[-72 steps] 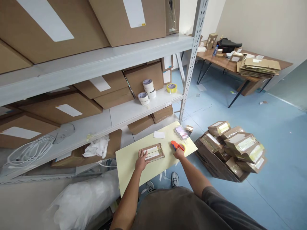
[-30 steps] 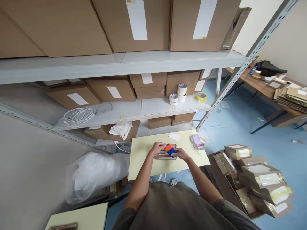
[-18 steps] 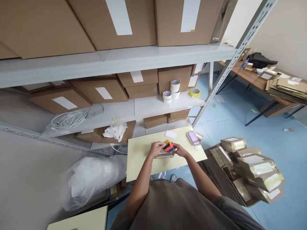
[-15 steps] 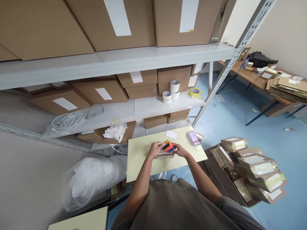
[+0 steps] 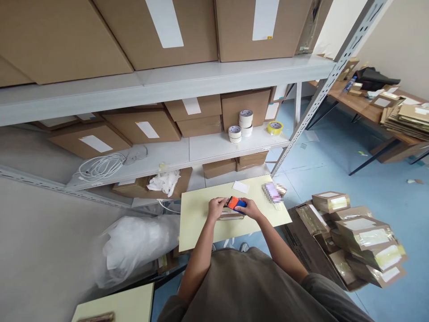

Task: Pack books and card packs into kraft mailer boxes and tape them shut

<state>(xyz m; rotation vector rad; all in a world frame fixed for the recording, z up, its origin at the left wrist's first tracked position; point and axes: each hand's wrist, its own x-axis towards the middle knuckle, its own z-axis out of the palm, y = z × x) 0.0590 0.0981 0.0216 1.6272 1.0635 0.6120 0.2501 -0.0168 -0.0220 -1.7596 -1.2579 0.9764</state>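
An orange and blue tape dispenser (image 5: 233,203) is held above a small cardboard box (image 5: 231,216) on the pale yellow table (image 5: 194,223). My right hand (image 5: 250,208) is closed around the blue part of the dispenser. At its dark front edge, the fingers of my left hand (image 5: 217,208) are pinched together; what they hold is too small to make out. The box lies below both hands, partly hidden by them. A white card (image 5: 240,187) rests behind the hands, and a blurred purple item (image 5: 272,192) lies at the table's right.
Behind the table stands a grey metal shelf (image 5: 201,80) with cardboard boxes, tape rolls (image 5: 246,118) and a white cable coil (image 5: 102,167). Small taped boxes (image 5: 365,237) are piled at the right. Plastic wrap (image 5: 134,246) bulges at the left.
The dispenser has turned in my right hand, showing more of its blue part. My left fingers have stayed near its front edge. The whole view has shifted slightly.
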